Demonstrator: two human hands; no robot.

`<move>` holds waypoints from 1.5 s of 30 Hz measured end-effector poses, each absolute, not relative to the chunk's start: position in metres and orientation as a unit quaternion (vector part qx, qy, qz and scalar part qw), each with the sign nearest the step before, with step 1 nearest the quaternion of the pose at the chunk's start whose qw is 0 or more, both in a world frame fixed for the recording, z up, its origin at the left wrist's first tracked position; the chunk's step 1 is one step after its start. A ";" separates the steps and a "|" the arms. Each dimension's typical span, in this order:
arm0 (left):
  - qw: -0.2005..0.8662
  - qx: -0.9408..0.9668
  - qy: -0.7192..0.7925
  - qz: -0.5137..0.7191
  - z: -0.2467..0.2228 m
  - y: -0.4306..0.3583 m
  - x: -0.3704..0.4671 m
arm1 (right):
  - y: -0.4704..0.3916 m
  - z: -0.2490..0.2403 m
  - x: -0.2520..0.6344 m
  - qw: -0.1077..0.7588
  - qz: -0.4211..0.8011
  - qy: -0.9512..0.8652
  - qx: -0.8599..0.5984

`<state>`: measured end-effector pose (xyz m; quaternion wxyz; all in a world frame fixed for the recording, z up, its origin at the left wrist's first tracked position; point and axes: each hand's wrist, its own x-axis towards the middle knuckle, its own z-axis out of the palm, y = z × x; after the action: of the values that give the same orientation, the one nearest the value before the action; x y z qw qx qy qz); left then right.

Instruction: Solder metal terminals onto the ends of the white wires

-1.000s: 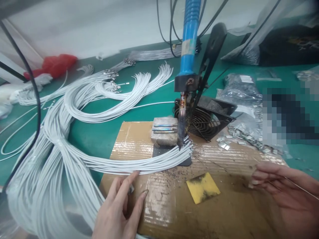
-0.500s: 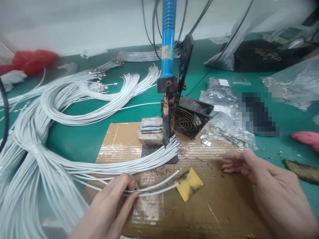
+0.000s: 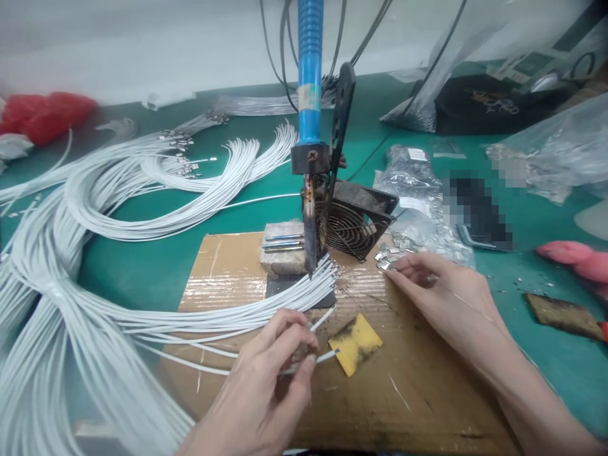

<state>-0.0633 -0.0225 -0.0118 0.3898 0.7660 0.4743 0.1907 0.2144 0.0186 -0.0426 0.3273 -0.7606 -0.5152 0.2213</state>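
Observation:
My left hand [image 3: 273, 373] is closed around a white cable [image 3: 327, 357], whose cut end points right over a scorched yellow pad [image 3: 356, 345]. Another white cable end [image 3: 325, 318] shows just behind these fingers. At the edge of a heap of small metal pieces [image 3: 403, 246], my right hand [image 3: 439, 285] pinches one silvery piece between thumb and forefinger. Upright between the hands and the wall stands a blue-handled soldering iron [image 3: 310, 114], its dark tip pointing down above a bundle of white cables [image 3: 266, 311].
Behind the iron are a block [image 3: 284, 253] with thin metal rods on it and a black fan [image 3: 356, 221]. Cardboard [image 3: 380, 405] covers the near green table. Large cable bundles [image 3: 52, 253] fill the left. Plastic bags [image 3: 413, 171] and a pink object [image 3: 565, 253] lie right.
My right hand has moved left and away from me to the metal pieces, and its fingers have closed. My left hand has slid right along the cables, nearer their ends. The view has shifted slightly.

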 end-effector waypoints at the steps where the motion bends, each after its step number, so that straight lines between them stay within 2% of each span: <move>1: 0.391 0.767 0.474 0.183 -0.012 -0.024 -0.064 | 0.015 -0.043 0.214 0.338 0.221 -0.511 -0.759; 4: 0.382 0.769 0.477 0.189 -0.015 -0.032 -0.067 | 0.001 -0.041 0.210 0.399 0.220 -0.473 -0.754; 8: 0.371 0.755 0.473 0.262 -0.013 -0.040 -0.069 | -0.017 -0.037 0.202 0.485 0.240 -0.408 -0.735; 11: 0.481 0.675 0.487 0.275 -0.008 -0.040 -0.069 | -0.028 -0.035 0.195 0.510 0.250 -0.375 -0.732; 14: 0.616 0.522 0.533 0.252 -0.005 -0.037 -0.068 | -0.035 -0.031 0.184 0.517 0.265 -0.362 -0.729; 16: 0.657 0.468 0.536 0.250 -0.004 -0.036 -0.068 | -0.038 -0.028 0.174 0.517 0.279 -0.366 -0.722; 20: 0.686 0.432 0.522 0.266 -0.005 -0.031 -0.068 | -0.045 -0.026 0.155 0.498 0.323 -0.409 -0.693; 25: 0.711 0.395 0.516 0.268 -0.003 -0.028 -0.068 | -0.053 -0.031 0.133 0.452 0.449 -0.458 -0.620; 30: 0.708 0.392 0.520 0.273 0.000 -0.028 -0.065 | -0.058 -0.022 0.104 0.469 0.549 -0.347 -0.598; 35: 0.695 0.416 0.519 0.275 0.005 -0.030 -0.059 | -0.058 -0.018 0.093 0.503 0.512 -0.346 -0.605; 45: 0.642 0.470 0.554 0.244 0.004 -0.036 -0.054 | -0.059 -0.040 0.152 0.479 0.277 -0.429 -0.715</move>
<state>-0.0542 -0.0357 0.0035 0.6420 0.4702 0.5542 0.2442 0.1519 -0.0587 -0.0403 0.4786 -0.7146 -0.4286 0.2768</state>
